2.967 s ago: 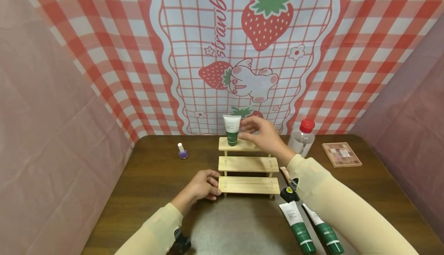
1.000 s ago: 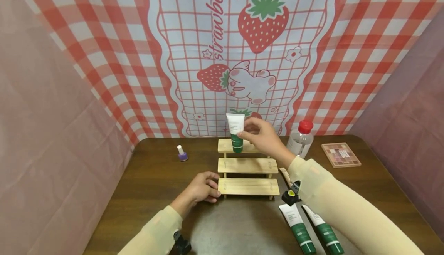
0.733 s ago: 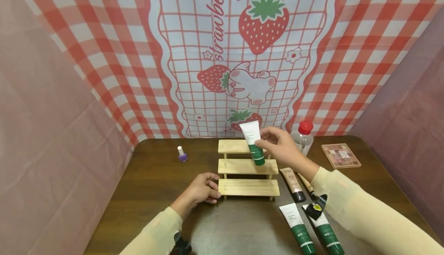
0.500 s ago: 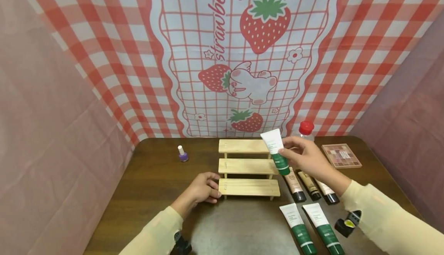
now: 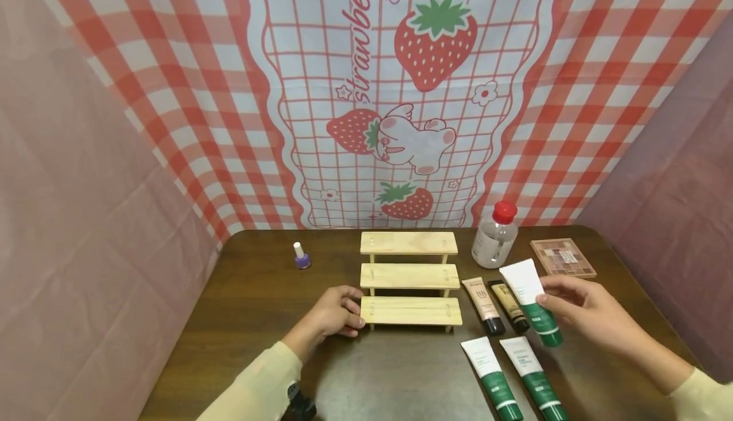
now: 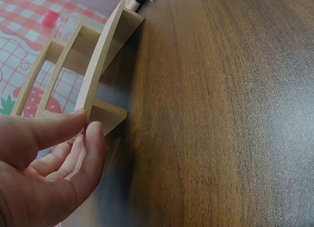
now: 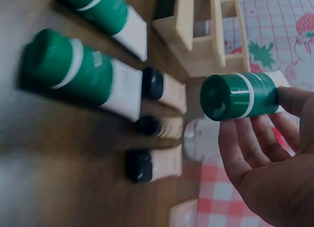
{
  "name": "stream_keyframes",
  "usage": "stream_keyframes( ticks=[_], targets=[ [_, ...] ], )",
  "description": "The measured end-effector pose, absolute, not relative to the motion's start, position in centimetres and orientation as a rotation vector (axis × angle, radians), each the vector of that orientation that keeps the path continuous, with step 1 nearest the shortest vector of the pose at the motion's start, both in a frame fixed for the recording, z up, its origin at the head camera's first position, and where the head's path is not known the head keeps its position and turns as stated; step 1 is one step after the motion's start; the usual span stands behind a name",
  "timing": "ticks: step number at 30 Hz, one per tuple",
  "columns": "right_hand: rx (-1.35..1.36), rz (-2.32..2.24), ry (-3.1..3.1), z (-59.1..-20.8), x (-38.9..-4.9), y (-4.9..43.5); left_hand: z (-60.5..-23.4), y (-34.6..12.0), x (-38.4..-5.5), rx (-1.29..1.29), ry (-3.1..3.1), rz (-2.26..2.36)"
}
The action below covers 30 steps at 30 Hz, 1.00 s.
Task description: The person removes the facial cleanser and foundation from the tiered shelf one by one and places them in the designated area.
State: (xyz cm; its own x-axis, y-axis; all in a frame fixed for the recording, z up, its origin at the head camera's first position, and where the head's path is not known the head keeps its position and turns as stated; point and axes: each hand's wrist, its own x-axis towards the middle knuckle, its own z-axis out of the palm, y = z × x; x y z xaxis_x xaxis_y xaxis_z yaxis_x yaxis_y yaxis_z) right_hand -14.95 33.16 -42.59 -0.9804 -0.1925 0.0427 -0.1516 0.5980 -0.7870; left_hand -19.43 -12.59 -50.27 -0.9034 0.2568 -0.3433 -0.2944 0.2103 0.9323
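My right hand (image 5: 601, 319) pinches a white-and-green squeeze tube (image 5: 529, 297) between thumb and fingers, above the table at the right. In the right wrist view this tube (image 7: 240, 95) has its green cap toward the camera. At the left end of a three-step wooden display rack (image 5: 410, 311), my left hand (image 5: 332, 311) pinches the lowest step, thumb and index finger at its end in the left wrist view. Two similar green tubes (image 5: 494, 376) (image 5: 535, 376) lie nearer me. A BB cream tube (image 5: 482, 303) and a gold tube (image 5: 507, 303) lie beside the rack.
Behind the held tube stands a clear bottle with a red cap (image 5: 504, 213). A makeup palette (image 5: 564, 257) lies at the back right, and a purple nail polish bottle (image 5: 301, 259) stands left of the rack. A strawberry-print cloth (image 5: 355, 65) hangs along the table's back edge.
My right hand has lifted the green tube off the rack's top step and carried it right and toward me, over the other tubes. My left hand has stayed at the rack.
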Motion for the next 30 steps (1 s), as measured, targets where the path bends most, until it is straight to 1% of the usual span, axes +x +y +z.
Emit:
stream_keyframes(
  ticks=[8,16,30],
  targets=[
    [-0.207,-1.301,2.700,-44.9,-12.2,36.6,-50.3,-12.6,-19.5,-0.031,2.068,1.740],
    [-0.122,-1.280,2.501,-47.0,-10.8,39.0,-50.3,-12.6,-19.5,-0.022,2.076,1.733],
    [0.055,-1.318,2.351,-49.2,-9.4,39.9,-50.4,-12.6,-19.4,-0.028,2.080,1.730]
  ],
)
